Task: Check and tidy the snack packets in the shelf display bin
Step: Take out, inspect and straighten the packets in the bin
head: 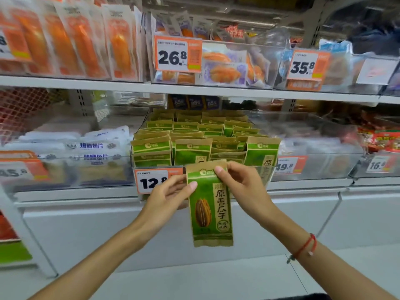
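Hands are holding one green sunflower seed packet [209, 204] upright in front of the clear display bin [268, 169]. Left hand [166, 197] is pinching its left edge, thumb on the face; right hand [240, 184] is pinching the top right corner. Matching packets [192, 135] are standing in rows inside the bin, some leaning. Its price tag [151, 180] is reading what looks like 12.8, partly covered.

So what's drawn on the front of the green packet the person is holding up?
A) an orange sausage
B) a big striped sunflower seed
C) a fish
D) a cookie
B: the green and brown sunflower seed packet, held near its top by the left hand and the right hand, shows one large brown striped seed on its lower front.
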The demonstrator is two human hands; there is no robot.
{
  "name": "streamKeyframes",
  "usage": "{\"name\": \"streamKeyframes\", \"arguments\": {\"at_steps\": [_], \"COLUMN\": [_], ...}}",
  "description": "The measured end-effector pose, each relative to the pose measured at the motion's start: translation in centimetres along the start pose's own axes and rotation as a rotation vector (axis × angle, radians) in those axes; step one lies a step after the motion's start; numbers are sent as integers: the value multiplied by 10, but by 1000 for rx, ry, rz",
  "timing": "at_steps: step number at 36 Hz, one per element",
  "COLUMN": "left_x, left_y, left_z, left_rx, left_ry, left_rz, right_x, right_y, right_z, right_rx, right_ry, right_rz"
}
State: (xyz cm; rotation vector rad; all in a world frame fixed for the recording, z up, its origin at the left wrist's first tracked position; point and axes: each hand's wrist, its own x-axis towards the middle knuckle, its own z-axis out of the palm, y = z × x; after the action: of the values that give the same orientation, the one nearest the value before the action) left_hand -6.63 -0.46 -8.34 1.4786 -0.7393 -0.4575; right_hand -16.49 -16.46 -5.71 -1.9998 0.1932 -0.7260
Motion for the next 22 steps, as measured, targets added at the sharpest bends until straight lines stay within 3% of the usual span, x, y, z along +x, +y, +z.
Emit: {"name": "streamKeyframes", "arguments": {"at_steps": [13,22], "left_x": [0,-1], "left_y": [5,3], "left_z": [-2,0], "left_rx": [118,89], "left_ry": [83,-75], "left_rz": [108,-38], "right_x": [-4,-2], "right_y": [0,1], "right_z": [-3,-5], "right_rx": [50,170], "right_ry": [-22,99], "right_rz": [71,140]}}
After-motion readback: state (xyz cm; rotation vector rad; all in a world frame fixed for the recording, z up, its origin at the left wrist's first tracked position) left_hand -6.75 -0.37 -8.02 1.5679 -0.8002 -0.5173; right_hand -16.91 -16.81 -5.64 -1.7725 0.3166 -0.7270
